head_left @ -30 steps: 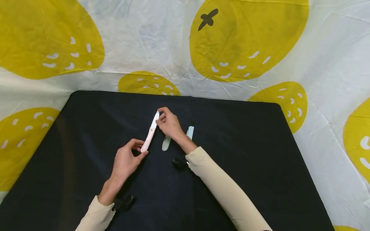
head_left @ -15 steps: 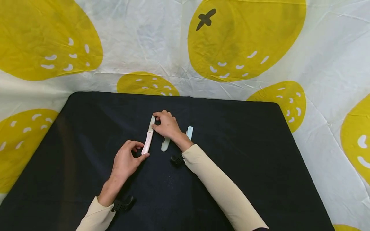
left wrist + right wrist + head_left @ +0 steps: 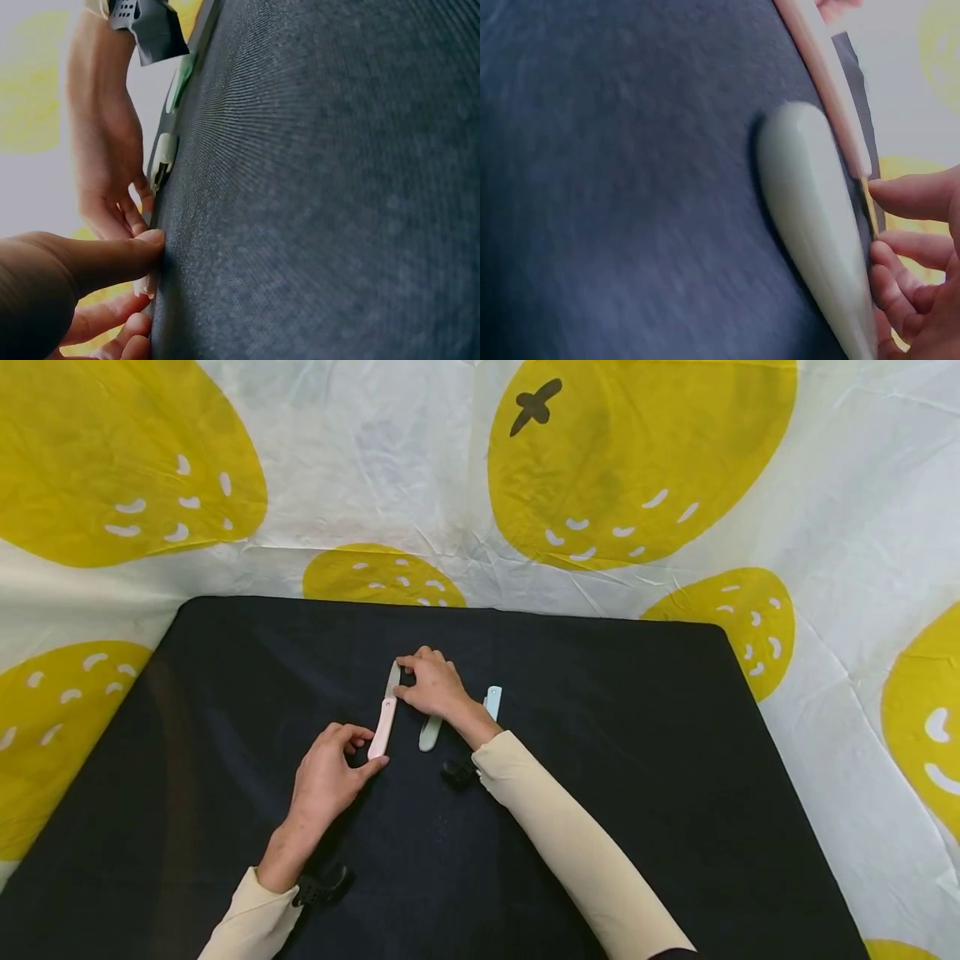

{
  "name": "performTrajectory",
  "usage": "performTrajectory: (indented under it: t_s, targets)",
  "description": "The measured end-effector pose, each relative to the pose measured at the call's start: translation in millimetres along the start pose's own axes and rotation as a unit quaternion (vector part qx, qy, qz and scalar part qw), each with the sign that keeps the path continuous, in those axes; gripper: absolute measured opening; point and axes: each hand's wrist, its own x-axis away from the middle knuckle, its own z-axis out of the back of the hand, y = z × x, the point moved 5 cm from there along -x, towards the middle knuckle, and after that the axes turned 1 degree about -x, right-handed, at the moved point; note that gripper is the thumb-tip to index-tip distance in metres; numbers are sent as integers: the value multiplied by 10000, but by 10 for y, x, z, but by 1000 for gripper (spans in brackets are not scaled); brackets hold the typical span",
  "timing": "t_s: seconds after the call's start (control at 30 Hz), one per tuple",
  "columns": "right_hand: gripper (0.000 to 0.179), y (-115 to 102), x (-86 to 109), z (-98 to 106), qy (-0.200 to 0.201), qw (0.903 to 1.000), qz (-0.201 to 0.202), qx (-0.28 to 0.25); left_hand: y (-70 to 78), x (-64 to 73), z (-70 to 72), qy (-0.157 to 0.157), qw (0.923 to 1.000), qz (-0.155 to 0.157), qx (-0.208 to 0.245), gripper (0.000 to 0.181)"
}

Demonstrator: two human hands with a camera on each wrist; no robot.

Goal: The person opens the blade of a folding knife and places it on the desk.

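A pink-handled folding knife [image 3: 383, 727] with its blade [image 3: 392, 678] out lies close over the black cloth, blade pointing away. My left hand [image 3: 326, 777] holds the butt of the handle between thumb and fingers; in the left wrist view only the handle's end [image 3: 145, 287] shows past the thumb. At the other end my right hand [image 3: 433, 683] pinches the blade near its tip, its thumb and finger on the blade edges in the right wrist view. Just right of it lies a pale green folding knife [image 3: 810, 187], partly under the right hand in the head view.
A light blue folding knife [image 3: 492, 702] lies beyond the right wrist, partly hidden by it. Black cloth covers the table [image 3: 637, 760]. Behind hangs a white sheet with yellow fruit prints [image 3: 645, 452]. Both wrists carry black camera mounts [image 3: 322, 885].
Both hands have lowered the pink knife toward the cloth, its blade end shifting left and nearer. The right hand moved with it; over the last half second nearly everything is still.
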Motion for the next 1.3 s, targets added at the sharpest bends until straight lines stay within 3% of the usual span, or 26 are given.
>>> performTrajectory:
  t_s: [0.23,0.47,0.57,0.8,1.0,1.3]
  targets:
    - [37,118,105,246,-21,9971,-145,-753,-4,16,5,-29,10000,21,30,50]
    - [29,268,243,493,390,9909,-145,-1283,127,3,58,689,9966,-406,178,44]
    - [28,321,317,541,430,9890,-182,-1405,220,0,49,822,9943,-640,244,37]
    - [30,382,435,546,286,9927,-218,-1148,413,-16,-60,655,9945,-781,250,31]
    - [28,394,488,520,174,9961,-268,-827,575,-67,-141,446,9945,-952,-15,34]
    - [23,397,536,423,26,9969,-461,-637,689,-106,-287,41,9952,-933,-290,40]
